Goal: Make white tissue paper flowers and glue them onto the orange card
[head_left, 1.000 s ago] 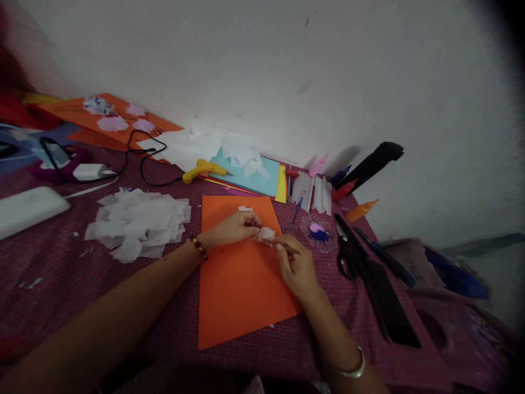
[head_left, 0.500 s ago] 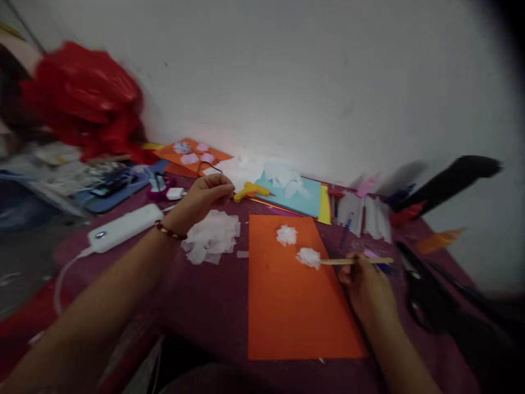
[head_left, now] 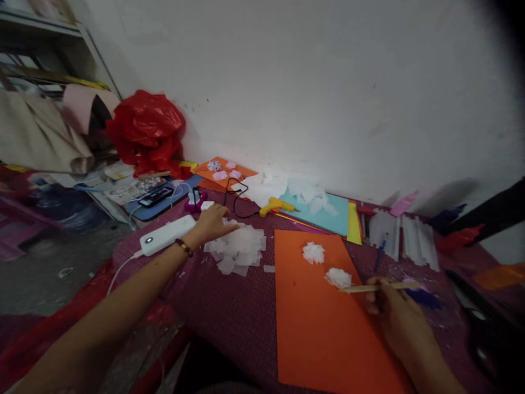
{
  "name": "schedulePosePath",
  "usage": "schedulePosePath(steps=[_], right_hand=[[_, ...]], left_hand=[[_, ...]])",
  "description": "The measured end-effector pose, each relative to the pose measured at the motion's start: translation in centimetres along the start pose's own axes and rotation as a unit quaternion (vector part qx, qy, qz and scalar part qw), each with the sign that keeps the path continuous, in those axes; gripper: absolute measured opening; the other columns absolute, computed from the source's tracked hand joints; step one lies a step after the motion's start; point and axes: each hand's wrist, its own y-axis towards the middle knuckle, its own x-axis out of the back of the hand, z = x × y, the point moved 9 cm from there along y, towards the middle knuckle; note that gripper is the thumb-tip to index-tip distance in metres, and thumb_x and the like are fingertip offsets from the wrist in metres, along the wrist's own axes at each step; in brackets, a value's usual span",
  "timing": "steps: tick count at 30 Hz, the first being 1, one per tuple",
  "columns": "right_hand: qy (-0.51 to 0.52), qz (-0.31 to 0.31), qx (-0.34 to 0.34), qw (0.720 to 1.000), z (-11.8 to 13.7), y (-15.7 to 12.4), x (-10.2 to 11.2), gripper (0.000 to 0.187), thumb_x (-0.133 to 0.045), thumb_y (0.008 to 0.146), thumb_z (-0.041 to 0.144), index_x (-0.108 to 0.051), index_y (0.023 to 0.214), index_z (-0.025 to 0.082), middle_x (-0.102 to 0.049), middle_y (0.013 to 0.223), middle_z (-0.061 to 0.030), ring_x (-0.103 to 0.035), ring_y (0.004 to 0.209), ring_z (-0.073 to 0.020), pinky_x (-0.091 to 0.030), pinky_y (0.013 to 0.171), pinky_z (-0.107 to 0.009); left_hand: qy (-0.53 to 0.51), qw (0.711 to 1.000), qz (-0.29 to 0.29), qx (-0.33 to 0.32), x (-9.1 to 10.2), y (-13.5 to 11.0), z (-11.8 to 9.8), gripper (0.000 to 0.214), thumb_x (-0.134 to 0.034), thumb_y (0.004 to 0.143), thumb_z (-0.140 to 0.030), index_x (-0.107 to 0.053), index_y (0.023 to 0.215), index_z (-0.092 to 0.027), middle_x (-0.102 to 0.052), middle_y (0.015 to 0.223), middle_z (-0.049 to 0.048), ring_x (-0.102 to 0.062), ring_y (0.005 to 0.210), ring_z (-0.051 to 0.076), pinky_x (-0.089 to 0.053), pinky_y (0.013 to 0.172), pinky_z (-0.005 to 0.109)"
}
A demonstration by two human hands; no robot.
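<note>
Pinkish-red checked tablecloth [head_left: 233, 312] under everything, pushed up vs. a plain off-white wall [head_left: 287, 93]; grey floor [head_left: 77, 268] drops away L, w/ a crumpled red plastic bag [head_left: 147, 123] at the far L corner & a cluttered shelf [head_left: 41, 24] behind. Edges now: table's L side curves just past a white power bank [head_left: 166, 235]; the bright orange paper sheet [head_left: 315, 339] runs down to the bottom of view, its lower half uncovered; a strip of cloth opens btwn it & the loose stack of white translucent paper squares [head_left: 238, 249], w/ a wider stretch on the near side. Yellow glue gun [head_left: 276, 206] sits just behind the stack

L hand [head_left: 212, 223] is at the stack's far L edge, thumb & fingers apart; can't tell if it touches paper. R hand [head_left: 394, 309] is clamped on a flat pale wooden stick [head_left: 361, 288], tip at the near edge of one ruffled white paper flower [head_left: 338, 277], which shows against the orange sheet; another small white paper flower [head_left: 314, 252] lies just beyond, apart from it

Vs. 1 s ago: L hand has left the flower by the stick & gone over to the stack; view has swung L, bringing in the shelf; R hand keeps its grip
</note>
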Motion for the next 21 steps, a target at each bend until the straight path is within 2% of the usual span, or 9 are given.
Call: schedulePosePath(steps=[2, 6, 8, 10, 13, 15, 18, 21], right_hand=[[0.0, 0.006, -0.012, 1.0, -0.2, 0.1, 0.0, 0.029, -0.067, 0.072, 0.047, -0.065, 0.071, 0.019, -0.054, 0.052, -0.0005, -0.047, 0.042, -0.0125, -0.036, 0.034, -0.022], [0.01, 0.008, -0.01, 1.0, -0.5, 0.3, 0.4, 0.029, -0.067, 0.072, 0.048, -0.065, 0.074, 0.018, -0.055, 0.054, -0.001, -0.047, 0.043, -0.0126, -0.036, 0.034, -0.023], [0.021, 0.015, -0.013, 1.0, -0.8, 0.5, 0.5, 0.031, -0.067, 0.072, 0.049, -0.065, 0.076, 0.018, -0.056, 0.055, -0.0007, -0.047, 0.044, -0.0117, -0.036, 0.035, -0.022], [0.024, 0.022, -0.018, 0.999, -0.9, 0.4, 0.4, 0.032, -0.068, 0.072, 0.05, -0.064, 0.079, 0.018, -0.056, 0.057, 0.0003, -0.047, 0.046, -0.0108, -0.036, 0.037, -0.02], [0.005, 0.011, -0.001, 1.0, -0.1, 0.1, 0.4, 0.033, -0.065, 0.074, 0.05, -0.063, 0.079, 0.018, -0.055, 0.057, 0.0017, -0.047, 0.047, -0.0102, -0.036, 0.039, -0.019], [-0.032, 0.005, 0.045, 0.998, 1.3, -0.2, 0.4, 0.032, -0.062, 0.077, 0.05, -0.061, 0.076, 0.018, -0.053, 0.055, 0.0027, -0.044, 0.044, -0.0092, -0.034, 0.039, -0.019], [-0.119, 0.029, 0.121, 0.985, 3.4, -0.6, -0.2, 0.03, -0.054, 0.084, 0.047, -0.059, 0.078, 0.018, -0.053, 0.057, 0.0026, -0.046, 0.047, -0.0102, -0.035, 0.043, -0.021], [-0.186, 0.037, 0.166, 0.968, 4.5, -1.1, -0.5, 0.027, -0.046, 0.089, 0.042, -0.056, 0.08, 0.019, -0.053, 0.059, 0.0024, -0.048, 0.049, -0.0118, -0.035, 0.046, -0.022]], left_hand=[[-0.019, 0.999, -0.023, 0.013, -0.2, 0.3, -0.3, 0.024, -0.072, 0.055, -0.037, -0.06, 0.06, -0.017, -0.06, 0.075, 0.0063, -0.054, 0.083, 0.024, -0.04, 0.072, 0.032], [-0.07, 0.995, -0.024, 0.06, 0.7, 0.7, -0.9, 0.024, -0.056, 0.072, -0.039, -0.057, 0.063, -0.016, -0.055, 0.06, 0.0029, -0.05, 0.056, 0.015, -0.037, 0.054, 0.027], [-0.117, 0.99, -0.005, 0.074, 1.3, 0.4, -2.1, 0.027, -0.052, 0.076, -0.042, -0.057, 0.07, -0.016, -0.055, 0.059, 0.0006, -0.046, 0.048, 0.011, -0.035, 0.048, 0.024], [-0.207, 0.974, 0.047, 0.081, 0.9, -0.5, -4.3, 0.027, -0.057, 0.075, -0.043, -0.057, 0.072, -0.016, -0.054, 0.059, -0.0017, -0.044, 0.045, 0.008, -0.034, 0.046, 0.021], [-0.326, 0.928, 0.165, 0.079, -1.6, -2.9, -9.1, 0.025, -0.065, 0.073, -0.041, -0.056, 0.07, -0.017, -0.052, 0.055, -0.0038, -0.045, 0.044, 0.007, -0.032, 0.043, 0.019], [-0.33, 0.911, 0.241, 0.058, -3.9, -4.6, -12.6, 0.024, -0.065, 0.074, -0.04, -0.058, 0.07, -0.017, -0.051, 0.051, -0.0042, -0.044, 0.042, 0.007, -0.03, 0.041, 0.018], [-0.314, 0.88, 0.357, 0.007, -8.2, -6.9, -17.3, 0.02, -0.065, 0.075, -0.037, -0.06, 0.07, -0.018, -0.056, 0.054, -0.0033, -0.041, 0.041, 0.006, -0.028, 0.039, 0.019], [-0.282, 0.86, 0.421, -0.07, -12.1, -7.9, -21.2, 0.016, -0.063, 0.074, -0.032, -0.061, 0.066, -0.018, -0.055, 0.055, -0.0035, -0.04, 0.043, 0.007, -0.028, 0.042, 0.02]])
